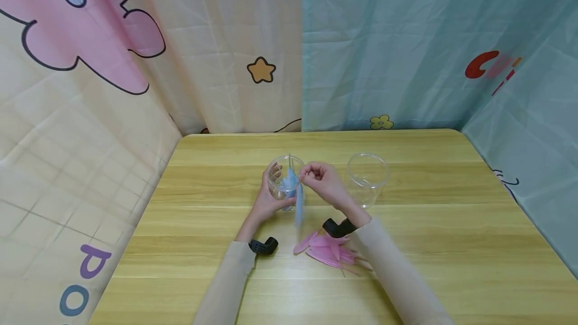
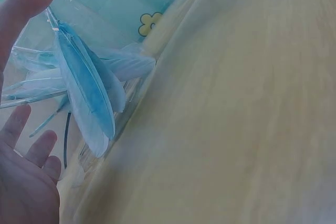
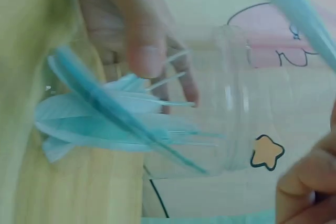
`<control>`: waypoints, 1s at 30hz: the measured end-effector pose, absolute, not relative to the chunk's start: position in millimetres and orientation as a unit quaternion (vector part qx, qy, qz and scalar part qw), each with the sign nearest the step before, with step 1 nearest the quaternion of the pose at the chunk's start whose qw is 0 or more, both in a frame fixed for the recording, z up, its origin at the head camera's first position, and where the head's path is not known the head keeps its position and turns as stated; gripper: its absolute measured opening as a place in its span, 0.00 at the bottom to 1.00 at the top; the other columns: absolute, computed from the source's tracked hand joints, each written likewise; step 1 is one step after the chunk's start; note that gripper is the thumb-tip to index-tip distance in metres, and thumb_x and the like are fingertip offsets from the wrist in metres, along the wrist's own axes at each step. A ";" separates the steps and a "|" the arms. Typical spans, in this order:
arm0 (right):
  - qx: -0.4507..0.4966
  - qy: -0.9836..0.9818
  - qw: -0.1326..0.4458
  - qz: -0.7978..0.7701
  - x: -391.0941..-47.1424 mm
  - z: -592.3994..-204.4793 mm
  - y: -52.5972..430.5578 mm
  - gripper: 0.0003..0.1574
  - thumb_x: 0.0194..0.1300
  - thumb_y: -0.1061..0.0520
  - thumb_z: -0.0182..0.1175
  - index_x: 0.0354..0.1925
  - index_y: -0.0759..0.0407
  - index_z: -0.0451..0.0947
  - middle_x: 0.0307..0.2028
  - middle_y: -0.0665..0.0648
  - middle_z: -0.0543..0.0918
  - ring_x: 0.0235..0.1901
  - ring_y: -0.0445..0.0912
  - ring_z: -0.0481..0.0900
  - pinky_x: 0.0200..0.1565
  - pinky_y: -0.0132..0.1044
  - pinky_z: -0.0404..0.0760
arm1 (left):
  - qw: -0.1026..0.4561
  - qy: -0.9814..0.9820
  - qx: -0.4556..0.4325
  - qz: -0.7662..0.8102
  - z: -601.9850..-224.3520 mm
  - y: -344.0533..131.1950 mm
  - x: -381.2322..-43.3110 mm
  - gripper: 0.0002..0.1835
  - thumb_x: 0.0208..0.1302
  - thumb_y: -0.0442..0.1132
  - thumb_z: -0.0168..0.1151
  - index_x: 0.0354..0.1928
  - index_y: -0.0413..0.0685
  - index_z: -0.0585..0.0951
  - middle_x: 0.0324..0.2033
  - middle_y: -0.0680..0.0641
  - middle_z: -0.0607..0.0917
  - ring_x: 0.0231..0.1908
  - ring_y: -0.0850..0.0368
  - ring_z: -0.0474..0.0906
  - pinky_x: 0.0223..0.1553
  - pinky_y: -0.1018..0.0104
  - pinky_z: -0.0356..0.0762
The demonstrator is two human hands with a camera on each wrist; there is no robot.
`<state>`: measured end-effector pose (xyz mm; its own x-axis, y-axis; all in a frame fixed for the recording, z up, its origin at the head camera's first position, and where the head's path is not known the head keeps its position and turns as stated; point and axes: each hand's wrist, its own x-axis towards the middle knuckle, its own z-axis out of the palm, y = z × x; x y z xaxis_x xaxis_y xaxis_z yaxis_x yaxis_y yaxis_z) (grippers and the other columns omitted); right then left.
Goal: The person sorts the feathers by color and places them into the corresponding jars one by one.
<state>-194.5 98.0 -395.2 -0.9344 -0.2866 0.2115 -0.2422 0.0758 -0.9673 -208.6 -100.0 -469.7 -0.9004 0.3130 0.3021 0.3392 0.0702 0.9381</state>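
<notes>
The blue feather (image 1: 299, 207) is located near the centre of the head view, hanging by the near side of a clear cup (image 3: 231, 95); its lower end is blurred. It is pinched at its upper end by the right hand (image 1: 327, 183), the fingertips of that grip being pressed together. The clear cup is encircled by the left hand (image 1: 267, 199), with the thumb and fingers of that grip curved around its wall. Several blue feathers (image 1: 289, 183) are contained in the cup, their quills directed toward its opening. Whether the cup's base is touching the surface (image 1: 189, 224) cannot be told. A second clear cup (image 1: 368, 187) is noted standing upright, right of centre. A loose pile of pink feathers (image 1: 326, 255) is found lower centre, partly covered by the right sleeve (image 1: 393, 270). Black wrist devices (image 1: 264, 246) are worn on both wrists. Across the upper frame, a beige curtain (image 1: 226, 39) and a teal curtain (image 1: 384, 39) are hung, left and right respectively.
</notes>
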 end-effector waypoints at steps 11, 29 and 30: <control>-0.116 0.679 -0.243 -0.683 -192.8 -360.5 83.1 0.06 0.62 0.69 0.58 0.34 0.76 0.74 0.16 0.49 0.63 0.15 0.38 0.58 0.18 0.26 0.57 | 0.034 -0.741 -0.203 -0.639 -498.4 -99.8 -221.9 0.60 0.40 0.41 0.80 0.72 0.68 0.50 0.66 0.47 0.61 0.65 0.47 0.57 0.62 0.43 0.56; -0.146 0.744 -0.267 -0.595 -185.8 -366.6 83.9 0.08 0.61 0.69 0.61 0.39 0.74 0.77 0.20 0.61 0.68 0.19 0.48 0.62 0.22 0.28 0.60 | 0.016 -0.744 -0.213 -0.633 -465.6 -98.9 -205.5 0.59 0.44 0.31 0.76 0.73 0.45 0.46 0.67 0.34 0.57 0.65 0.37 0.55 0.62 0.42 0.55; -0.148 0.741 -0.273 -0.596 -185.5 -366.2 87.3 0.08 0.61 0.69 0.60 0.39 0.75 0.77 0.20 0.60 0.68 0.19 0.48 0.62 0.22 0.28 0.60 | 0.013 -0.745 -0.212 -0.633 -465.4 -99.1 -205.4 0.59 0.44 0.31 0.76 0.73 0.46 0.46 0.67 0.35 0.57 0.66 0.38 0.54 0.62 0.43 0.55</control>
